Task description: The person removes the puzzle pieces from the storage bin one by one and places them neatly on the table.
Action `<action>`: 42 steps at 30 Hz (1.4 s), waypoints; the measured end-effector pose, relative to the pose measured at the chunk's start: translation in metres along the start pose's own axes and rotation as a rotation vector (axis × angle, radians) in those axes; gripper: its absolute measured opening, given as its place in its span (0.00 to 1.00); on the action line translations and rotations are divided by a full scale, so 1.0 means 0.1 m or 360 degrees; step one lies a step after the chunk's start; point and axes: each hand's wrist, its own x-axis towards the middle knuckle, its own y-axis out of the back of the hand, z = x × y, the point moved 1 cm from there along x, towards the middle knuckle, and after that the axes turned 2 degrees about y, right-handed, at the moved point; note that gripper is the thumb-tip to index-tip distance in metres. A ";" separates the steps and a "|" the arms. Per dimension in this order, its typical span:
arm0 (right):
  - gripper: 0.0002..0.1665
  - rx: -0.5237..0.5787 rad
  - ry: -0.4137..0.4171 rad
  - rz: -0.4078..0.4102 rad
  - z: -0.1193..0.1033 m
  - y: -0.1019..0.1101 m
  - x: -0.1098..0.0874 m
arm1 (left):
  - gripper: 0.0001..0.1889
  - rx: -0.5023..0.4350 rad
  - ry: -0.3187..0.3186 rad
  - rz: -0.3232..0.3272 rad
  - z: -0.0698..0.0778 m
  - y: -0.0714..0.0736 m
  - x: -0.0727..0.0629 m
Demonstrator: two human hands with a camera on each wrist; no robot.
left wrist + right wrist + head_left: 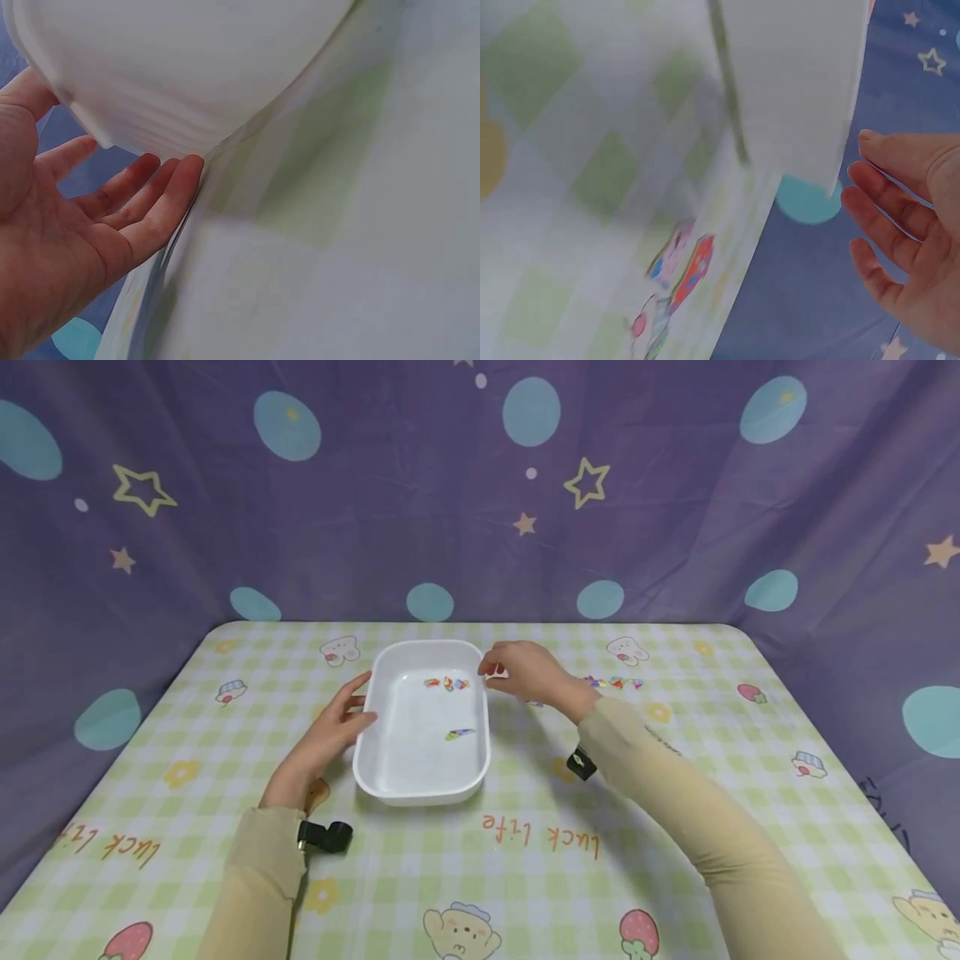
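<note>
Tray (408, 756), white and oblong, sits on a checked bench (405, 864) with four small shiny pieces (450, 683) inside: three toward the far end, one nearer, right of the middle. The left hand (330, 735) holds its left side, thumb at the rim and fingers (180, 199) spread against the outer wall; a light hold there should keep it from sliding. The right hand (528, 672) is at the right rim, fingers bent and apart, nothing visible between them. More pieces (617, 683) lie to its right; such slight things would likely need fingertip care and a low, soft release.
</note>
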 end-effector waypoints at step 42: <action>0.12 -0.0253 0.0126 -0.0514 -0.59 -0.47 0.23 | 0.36 -0.0006 -0.0012 -0.0008 0.00 0.01 0.01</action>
